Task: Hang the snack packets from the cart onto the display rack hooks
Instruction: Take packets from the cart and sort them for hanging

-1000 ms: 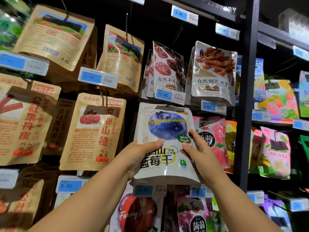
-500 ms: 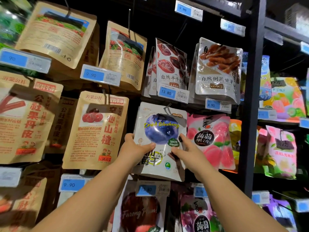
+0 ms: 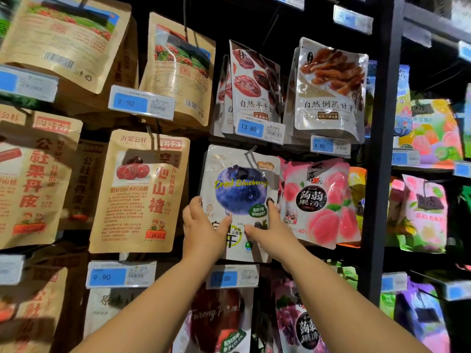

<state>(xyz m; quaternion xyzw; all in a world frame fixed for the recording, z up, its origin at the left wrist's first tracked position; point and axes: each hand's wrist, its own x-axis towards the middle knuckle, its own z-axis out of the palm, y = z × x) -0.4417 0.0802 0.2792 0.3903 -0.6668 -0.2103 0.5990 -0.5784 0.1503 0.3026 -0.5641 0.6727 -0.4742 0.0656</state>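
Note:
A white dried blueberry packet [image 3: 240,189] hangs upright on the rack with a metal hook [image 3: 251,150] through its top hole. My left hand [image 3: 204,230] grips its lower left edge, thumb across the front. My right hand [image 3: 270,230] holds the lower right side, thumb on the front and a finger up along the edge. The packet's lower part is hidden behind both hands. The cart is out of view.
Brown hawthorn packets [image 3: 141,192] hang to the left, a pink peach jelly packet [image 3: 318,202] close on the right. Date and sweet potato packets [image 3: 328,90] hang above. A blue price tag [image 3: 233,277] sits below. A black upright post [image 3: 377,149] divides the rack.
Both hands pushed the blueberry packet up and back onto the hook; it now hangs further in against the rack, and the hands slid lower on it.

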